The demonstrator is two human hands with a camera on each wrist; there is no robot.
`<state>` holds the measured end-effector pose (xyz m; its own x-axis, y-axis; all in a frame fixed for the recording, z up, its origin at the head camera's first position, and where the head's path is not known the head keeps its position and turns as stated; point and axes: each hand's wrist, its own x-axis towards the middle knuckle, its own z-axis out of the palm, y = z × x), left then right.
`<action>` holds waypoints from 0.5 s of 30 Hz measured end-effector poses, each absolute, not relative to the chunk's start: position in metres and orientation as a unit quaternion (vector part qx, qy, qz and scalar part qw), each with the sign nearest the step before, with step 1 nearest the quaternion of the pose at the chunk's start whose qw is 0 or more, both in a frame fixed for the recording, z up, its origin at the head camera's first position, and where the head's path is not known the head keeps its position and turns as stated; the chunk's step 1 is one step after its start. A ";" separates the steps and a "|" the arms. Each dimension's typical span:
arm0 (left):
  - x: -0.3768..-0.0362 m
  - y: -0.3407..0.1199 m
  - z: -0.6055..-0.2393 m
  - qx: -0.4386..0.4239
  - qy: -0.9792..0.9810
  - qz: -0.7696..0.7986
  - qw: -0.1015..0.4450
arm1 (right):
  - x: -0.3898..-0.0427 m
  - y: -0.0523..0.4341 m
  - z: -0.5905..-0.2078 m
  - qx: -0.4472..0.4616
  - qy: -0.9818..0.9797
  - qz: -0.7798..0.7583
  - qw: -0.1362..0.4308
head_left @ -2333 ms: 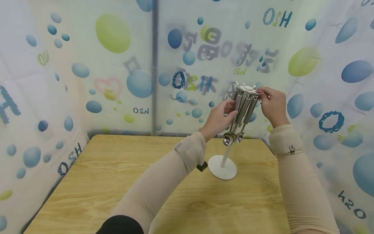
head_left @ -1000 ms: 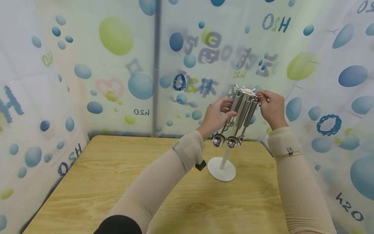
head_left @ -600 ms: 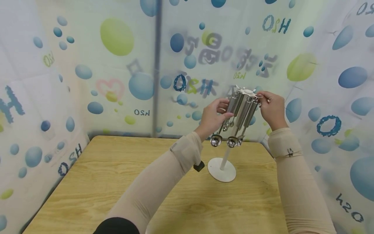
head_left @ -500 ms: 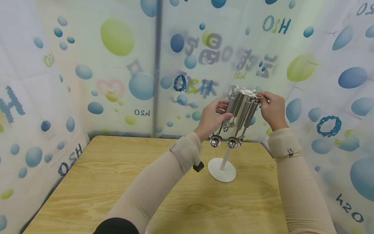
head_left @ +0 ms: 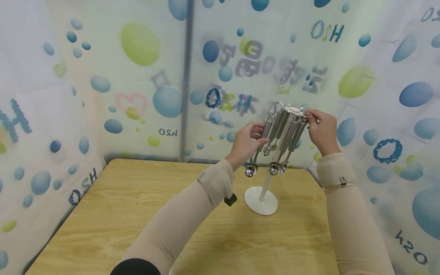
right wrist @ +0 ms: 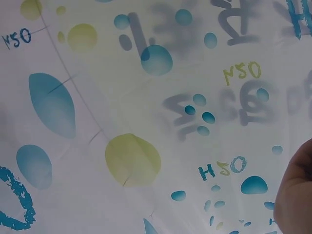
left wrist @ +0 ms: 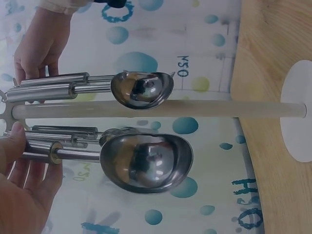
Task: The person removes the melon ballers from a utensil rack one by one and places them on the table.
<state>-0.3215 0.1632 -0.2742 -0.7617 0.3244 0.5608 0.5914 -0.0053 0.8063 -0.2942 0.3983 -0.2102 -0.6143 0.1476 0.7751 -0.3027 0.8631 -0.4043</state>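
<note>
A white stand with a round base and a spoked top carries several hanging metal scoops. My left hand holds the tubular handle of one ice cream scoop at the stand's left side, thumb in front and fingers behind. Its bowl hangs down, out to the left of the others; in the left wrist view the large bowl lies nearest the camera. With thumb and fingers, my right hand pinches the right edge of the stand's top. Only part of that right hand shows in the right wrist view.
The stand stands on a wooden table, towards its back right. Behind and at both sides hang printed curtains with blue and green spots. Another scoop hangs close to the held one. A black block is fixed under the left cuff.
My left hand has moved left and slightly down, bringing the scoop away from the others, its bowl swinging leftward. The right hand stays at the stand's top edge.
</note>
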 end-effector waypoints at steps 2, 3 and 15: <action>-0.322 0.162 -0.276 -0.325 -0.698 -0.629 0.107 | -0.294 0.398 -0.210 0.041 -0.860 0.261 0.436; -0.322 0.162 -0.277 -0.323 -0.699 -0.629 0.108 | -0.293 0.398 -0.210 0.040 -0.860 0.263 0.436; -0.320 0.163 -0.280 -0.319 -0.701 -0.629 0.104 | -0.291 0.400 -0.209 0.044 -0.855 0.257 0.449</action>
